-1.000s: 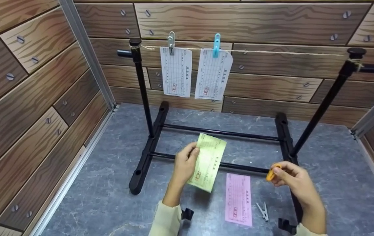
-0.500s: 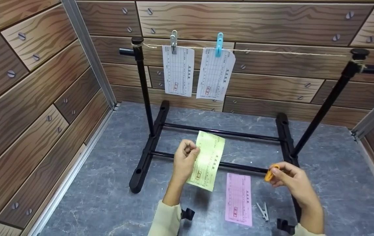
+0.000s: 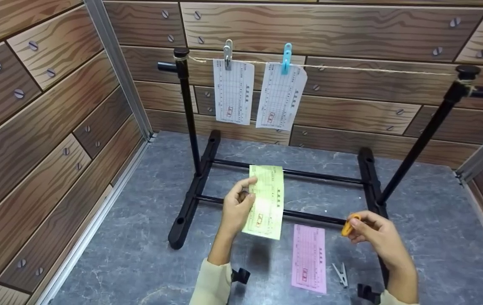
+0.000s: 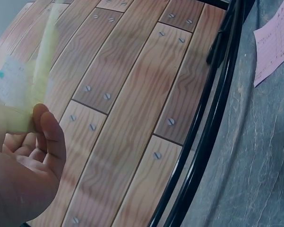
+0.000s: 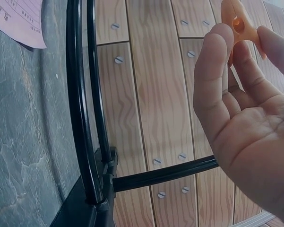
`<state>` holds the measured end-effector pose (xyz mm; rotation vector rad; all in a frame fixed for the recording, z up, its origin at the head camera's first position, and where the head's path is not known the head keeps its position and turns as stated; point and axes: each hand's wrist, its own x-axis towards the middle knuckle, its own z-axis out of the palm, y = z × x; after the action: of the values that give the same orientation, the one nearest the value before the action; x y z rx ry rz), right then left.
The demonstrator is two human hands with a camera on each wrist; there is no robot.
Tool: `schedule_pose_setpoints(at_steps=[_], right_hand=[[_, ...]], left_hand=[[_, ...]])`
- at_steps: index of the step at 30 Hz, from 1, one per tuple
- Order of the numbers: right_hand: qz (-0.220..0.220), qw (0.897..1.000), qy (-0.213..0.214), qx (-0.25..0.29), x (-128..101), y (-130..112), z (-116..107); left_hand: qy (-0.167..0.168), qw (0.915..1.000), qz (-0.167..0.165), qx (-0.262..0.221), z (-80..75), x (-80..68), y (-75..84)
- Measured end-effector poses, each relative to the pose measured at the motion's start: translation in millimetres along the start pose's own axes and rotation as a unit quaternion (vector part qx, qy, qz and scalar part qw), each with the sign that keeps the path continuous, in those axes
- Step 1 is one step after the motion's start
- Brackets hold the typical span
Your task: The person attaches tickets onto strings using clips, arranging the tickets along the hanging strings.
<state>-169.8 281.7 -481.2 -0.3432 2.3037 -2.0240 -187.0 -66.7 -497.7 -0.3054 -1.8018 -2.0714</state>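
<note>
My left hand [image 3: 237, 207] pinches a yellow-green printed slip [image 3: 267, 203] by its left edge, above the rack's lower bars. The left wrist view catches the slip [image 4: 42, 61] nearly edge-on, between thumb and fingers. An orange clothespin [image 3: 350, 225] is pinched between the thumb and fingers of my right hand [image 3: 383, 237], near the rack's right foot. In the right wrist view the clothespin [image 5: 238, 26] points upward from the fingertips. On the table between the hands lies a pink printed slip [image 3: 308, 258], with a grey clothespin [image 3: 341, 275] to its right.
A black rack [image 3: 188, 123] carries a string [image 3: 373, 70] between its two posts. Two white slips hang there, the left one [image 3: 234, 93] by a grey clothespin [image 3: 228, 55], the right one [image 3: 281, 97] by a blue clothespin [image 3: 287, 59]. Wood-patterned walls [image 3: 351, 29] enclose the table.
The yellow-green slip has risen slightly and turned more upright in my left hand, whose index finger has stretched out along it. My right hand still pinches the orange clothespin, almost unmoved.
</note>
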Motion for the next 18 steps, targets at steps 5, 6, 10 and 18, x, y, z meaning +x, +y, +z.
schedule_pose_setpoints(at_steps=[5, 6, 10, 18], right_hand=[[-0.001, 1.0, 0.0, 0.003, 2, -1, 1], [-0.002, 1.0, -0.001, 0.003, 2, -1, 1], [-0.003, 1.0, -0.002, 0.009, 2, -1, 1], [0.001, 1.0, -0.003, 0.006, 1, 0, 2]], left_hand=[[-0.017, 0.9996, 0.0, 0.021, -1.0, 2.7, 2.0], [-0.023, 0.9995, 0.002, 0.023, -1.2, 2.9, 2.6], [-0.065, 0.9977, 0.009, 0.017, -2.1, 1.3, 14.5], [-0.111, 0.993, 0.04, 0.013, -1.8, -1.7, 28.8]])
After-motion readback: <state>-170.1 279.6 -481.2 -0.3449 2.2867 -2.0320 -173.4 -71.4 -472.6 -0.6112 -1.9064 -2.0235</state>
